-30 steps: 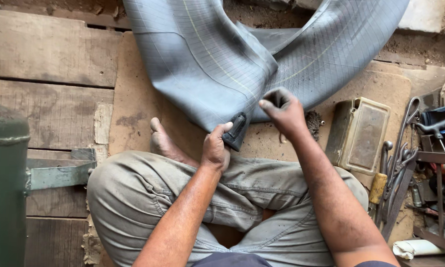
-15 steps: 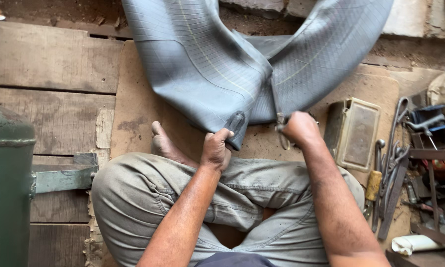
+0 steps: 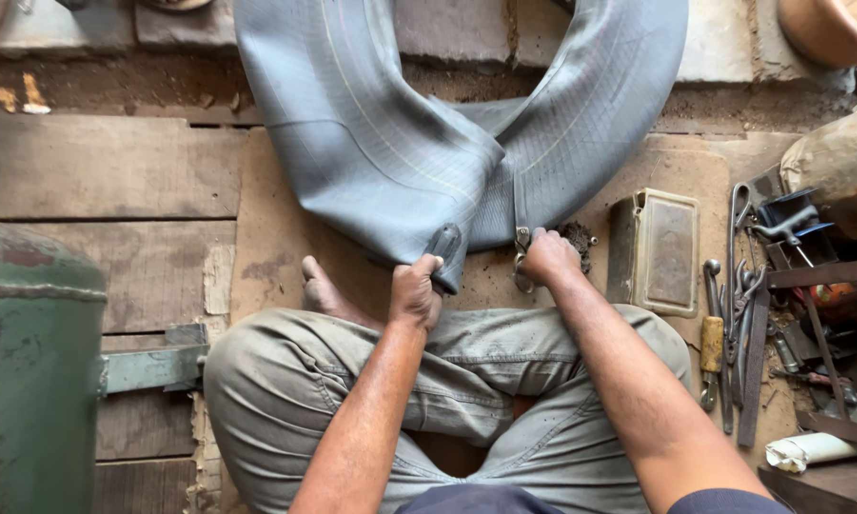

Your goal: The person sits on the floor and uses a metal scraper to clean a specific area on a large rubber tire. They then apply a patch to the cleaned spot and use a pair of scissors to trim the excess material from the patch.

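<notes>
A large grey rubber inner tube [image 3: 390,152] lies curved on the wooden floor in front of my crossed legs. My left hand [image 3: 414,290] grips the tube's near folded edge, where a dark patch or flap [image 3: 444,249] sticks up. My right hand [image 3: 547,257] is closed on the tube's lower edge beside a small metal clamp or valve piece [image 3: 522,257]. Both hands sit close together at the tube's lowest bend, just above my knees.
A dull metal box [image 3: 659,249] lies right of the tube. Pliers, rods and other hand tools [image 3: 738,324] are piled at the right edge. A green tank [image 3: 24,362] with a bracket [image 3: 152,366] stands at the left. Stone blocks [image 3: 447,29] run along the top.
My right hand has moved down and right, from the tube's dark patch to the edge by the metal piece. My left hand has stayed on the fold, and the tube has shifted slightly.
</notes>
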